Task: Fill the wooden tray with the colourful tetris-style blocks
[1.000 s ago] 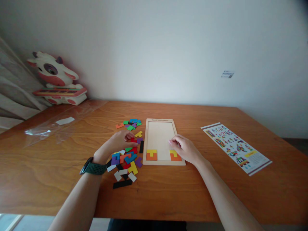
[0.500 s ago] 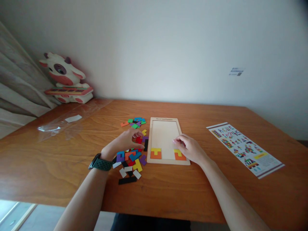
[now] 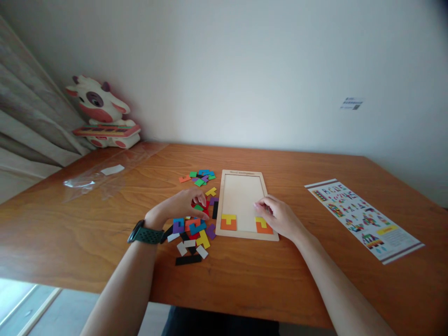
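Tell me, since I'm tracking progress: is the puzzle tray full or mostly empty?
Mostly empty: the puzzle tray holds only yellow and orange pieces along its near edge.

Pale wooden tray (image 3: 241, 174), yellow-and-orange pieces (image 3: 228, 222), dark green watch (image 3: 145, 233), reddish-brown table (image 3: 245, 275)

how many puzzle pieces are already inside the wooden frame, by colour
yellow pieces: 2
orange pieces: 2
total in the wooden frame: 4
The right hand partly covers the right-hand pair; the left hand is over the loose pile beside the frame.
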Action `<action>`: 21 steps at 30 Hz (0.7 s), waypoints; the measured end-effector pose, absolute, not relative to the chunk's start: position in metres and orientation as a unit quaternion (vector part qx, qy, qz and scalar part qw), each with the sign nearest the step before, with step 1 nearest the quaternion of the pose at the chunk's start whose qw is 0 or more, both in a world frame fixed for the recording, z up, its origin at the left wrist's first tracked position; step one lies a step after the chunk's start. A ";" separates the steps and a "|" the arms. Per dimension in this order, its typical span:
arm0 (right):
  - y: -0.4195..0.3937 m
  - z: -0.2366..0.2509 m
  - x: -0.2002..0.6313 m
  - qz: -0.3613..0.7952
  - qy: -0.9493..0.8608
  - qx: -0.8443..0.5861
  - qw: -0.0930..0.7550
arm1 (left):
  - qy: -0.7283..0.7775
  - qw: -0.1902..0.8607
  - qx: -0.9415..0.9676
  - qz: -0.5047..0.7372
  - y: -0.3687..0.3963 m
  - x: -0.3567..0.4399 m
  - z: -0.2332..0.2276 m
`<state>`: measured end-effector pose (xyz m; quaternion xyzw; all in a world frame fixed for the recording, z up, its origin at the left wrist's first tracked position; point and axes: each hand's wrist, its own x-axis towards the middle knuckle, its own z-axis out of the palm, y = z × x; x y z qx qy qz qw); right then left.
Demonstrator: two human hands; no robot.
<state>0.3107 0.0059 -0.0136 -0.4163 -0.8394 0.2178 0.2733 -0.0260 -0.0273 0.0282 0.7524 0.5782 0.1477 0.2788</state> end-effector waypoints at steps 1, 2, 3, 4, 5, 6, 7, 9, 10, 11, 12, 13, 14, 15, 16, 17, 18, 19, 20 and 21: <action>0.006 -0.014 0.311 0.218 -0.839 -0.416 0.274 | 0.581 0.283 0.750 0.143 -0.027 -0.029 0.028; 0.006 -0.014 0.311 0.219 -0.839 -0.416 0.274 | 0.584 0.289 0.746 0.136 -0.028 -0.031 0.029; 0.006 -0.014 0.311 0.219 -0.840 -0.415 0.273 | 0.588 0.296 0.742 0.125 -0.028 -0.034 0.030; 0.006 -0.015 0.311 0.219 -0.840 -0.415 0.273 | 0.592 0.307 0.737 0.110 -0.029 -0.036 0.031; 0.007 -0.015 0.311 0.219 -0.839 -0.415 0.274 | 0.591 0.319 0.735 0.091 -0.030 -0.037 0.033; 0.007 -0.015 0.311 0.219 -0.839 -0.416 0.274 | 0.588 0.330 0.734 0.074 -0.032 -0.038 0.035; 0.007 -0.015 0.311 0.218 -0.839 -0.416 0.275 | 0.584 0.338 0.736 0.062 -0.033 -0.039 0.037; 0.007 -0.015 0.311 0.218 -0.839 -0.415 0.276 | 0.577 0.336 0.742 0.053 -0.036 -0.038 0.041; 0.007 -0.015 0.311 0.219 -0.839 -0.414 0.275 | 0.576 0.330 0.746 0.053 -0.038 -0.037 0.042; 0.007 -0.015 0.311 0.219 -0.840 -0.414 0.275 | 0.575 0.322 0.750 0.052 -0.038 -0.036 0.043; 0.007 -0.015 0.311 0.219 -0.840 -0.413 0.274 | 0.574 0.317 0.754 0.049 -0.039 -0.035 0.044; 0.007 -0.015 0.311 0.218 -0.841 -0.414 0.273 | 0.572 0.315 0.756 0.043 -0.039 -0.034 0.044; 0.007 -0.015 0.311 0.217 -0.841 -0.414 0.273 | 0.570 0.315 0.758 0.036 -0.039 -0.033 0.045; 0.007 -0.016 0.311 0.216 -0.842 -0.414 0.272 | 0.569 0.316 0.758 0.031 -0.039 -0.032 0.045; 0.007 -0.016 0.311 0.215 -0.842 -0.414 0.272 | 0.569 0.316 0.758 0.028 -0.038 -0.032 0.046; 0.007 -0.016 0.311 0.214 -0.842 -0.414 0.271 | 0.570 0.316 0.758 0.029 -0.038 -0.031 0.047; 0.007 -0.016 0.311 0.214 -0.843 -0.413 0.271 | 0.570 0.316 0.757 0.031 -0.038 -0.031 0.047; 0.008 -0.016 0.311 0.214 -0.843 -0.413 0.271 | 0.569 0.319 0.757 0.033 -0.038 -0.031 0.048; 0.008 -0.016 0.311 0.214 -0.843 -0.413 0.271 | 0.568 0.322 0.757 0.037 -0.037 -0.031 0.048; 0.007 -0.016 0.311 0.214 -0.843 -0.413 0.271 | 0.566 0.328 0.755 0.041 -0.037 -0.031 0.047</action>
